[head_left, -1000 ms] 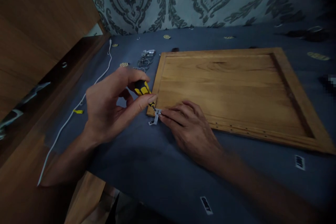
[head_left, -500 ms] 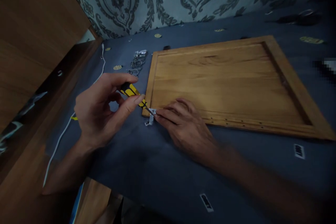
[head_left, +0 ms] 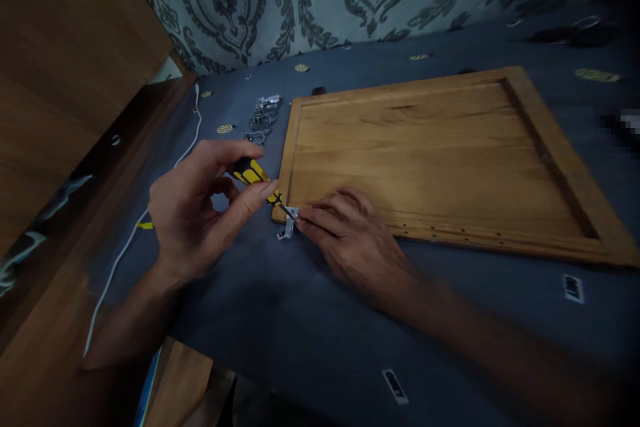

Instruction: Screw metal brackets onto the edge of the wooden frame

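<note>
A screwdriver [head_left: 254, 175] with a yellow and black handle is held between the thumb and fingers of my left hand [head_left: 200, 213]. Its shaft slants down to a small metal cabinet hinge [head_left: 289, 219] at the near left corner of a framed wooden door panel [head_left: 425, 153]. At that same corner, my right hand [head_left: 355, 233] lies over the panel's near edge, its fingertips pressed against the hinge. The right thumb is hidden, and so is the exact spot where the screwdriver tip meets the hinge.
Several loose metal hinges [head_left: 263, 119] lie on the blue patterned cloth [head_left: 320, 320] beyond my left hand. A white cord [head_left: 117, 260] runs along the left, beside wooden furniture [head_left: 75, 67]. A dark object [head_left: 575, 33] rests at the far right.
The whole view has shifted very slightly. My left hand sits a touch farther right, still on the screwdriver; my right hand stays at the hinge.
</note>
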The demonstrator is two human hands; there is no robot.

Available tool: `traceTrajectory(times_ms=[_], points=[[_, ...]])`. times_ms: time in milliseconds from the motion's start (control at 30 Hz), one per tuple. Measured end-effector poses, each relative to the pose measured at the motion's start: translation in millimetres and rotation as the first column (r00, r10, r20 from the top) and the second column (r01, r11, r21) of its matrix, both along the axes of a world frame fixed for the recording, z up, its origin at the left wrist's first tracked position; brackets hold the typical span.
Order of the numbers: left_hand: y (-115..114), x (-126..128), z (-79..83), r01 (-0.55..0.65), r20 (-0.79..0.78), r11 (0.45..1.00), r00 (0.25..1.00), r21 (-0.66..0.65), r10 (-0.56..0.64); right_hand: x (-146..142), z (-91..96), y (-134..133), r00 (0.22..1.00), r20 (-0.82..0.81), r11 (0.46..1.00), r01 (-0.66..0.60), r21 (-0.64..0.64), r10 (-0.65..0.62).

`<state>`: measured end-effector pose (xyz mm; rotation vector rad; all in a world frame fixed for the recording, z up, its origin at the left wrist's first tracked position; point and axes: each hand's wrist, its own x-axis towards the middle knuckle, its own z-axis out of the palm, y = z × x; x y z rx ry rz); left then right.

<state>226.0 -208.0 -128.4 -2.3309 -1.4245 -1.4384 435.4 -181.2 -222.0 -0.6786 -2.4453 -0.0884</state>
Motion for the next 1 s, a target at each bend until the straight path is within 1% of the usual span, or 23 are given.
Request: traceTrajectory(times_ms=[167, 367, 467, 600, 700, 800, 1000], points=[[-1.3, 1.1, 1.1, -0.006, -0.011, 1.000, 1.000, 0.017, 0.006, -0.5, -0.6, 0.6, 1.000, -0.020, 0.999, -0.007, 0.031, 0.007], [-1.2, -1.4, 2.0, -0.003, -0.032, 1.000, 0.999, -0.024, 0.002, -0.4, -3.1, 1.0, 1.000, -0.022, 1.000, -0.011, -0.003, 0.011], [-1.0, -2.0, 3.8, 0.000, -0.069, 1.000, 0.998, -0.030, -0.002, -0.4, -3.4, 1.2, 1.000, -0.009, 1.000, -0.023, -0.019, 0.023], [-1.4, -0.4, 7.1, 0.013, -0.097, 0.999, 0.995, -0.029, -0.016, -0.6, -2.4, 0.9, 1.000, -0.010, 1.000, -0.012, -0.010, 0.011], [-1.2, 1.2, 7.8, 0.026, -0.092, 0.998, 0.995, -0.063, -0.031, -0.5, -1.1, 0.2, 1.000, -0.008, 1.000, 0.000, 0.005, 0.000], [-0.5, 2.5, 7.5, 0.059, -0.107, 0.998, 0.992, -0.029, -0.061, 0.2, -0.3, -0.3, 1.000, -0.008, 1.000, -0.010, 0.002, 0.010], [-1.4, 5.1, 10.6, 0.063, -0.158, 0.998, 0.986, 0.012, -0.060, 1.5, -1.9, 0.5, 1.000, -0.001, 1.000, -0.021, -0.004, 0.021]])
